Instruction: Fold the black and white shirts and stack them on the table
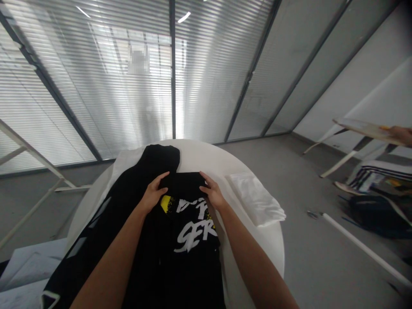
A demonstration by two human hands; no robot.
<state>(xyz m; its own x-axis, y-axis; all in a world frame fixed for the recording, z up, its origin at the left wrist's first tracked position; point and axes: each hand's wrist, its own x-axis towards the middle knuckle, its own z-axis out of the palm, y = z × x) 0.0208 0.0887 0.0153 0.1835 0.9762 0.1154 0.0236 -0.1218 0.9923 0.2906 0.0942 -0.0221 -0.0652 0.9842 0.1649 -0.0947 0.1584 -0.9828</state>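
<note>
A black garment (189, 231) with white lettering and a yellow patch lies on a round white table (199, 156), partly folded. My left hand (153, 194) grips the far folded edge of this garment on the left, fingers curled over the cloth. At the right end of the same edge, my right hand (212, 193) holds the cloth too. A second black garment (122, 206) with pale stripes lies spread under and to the left of it.
A folded clear plastic bag (257, 198) lies on the table to the right. Glass walls with blinds stand behind. On the floor at right are a white pole (360, 246), bags and striped cloth (380, 176). Another person's hand (402, 135) shows at the right edge.
</note>
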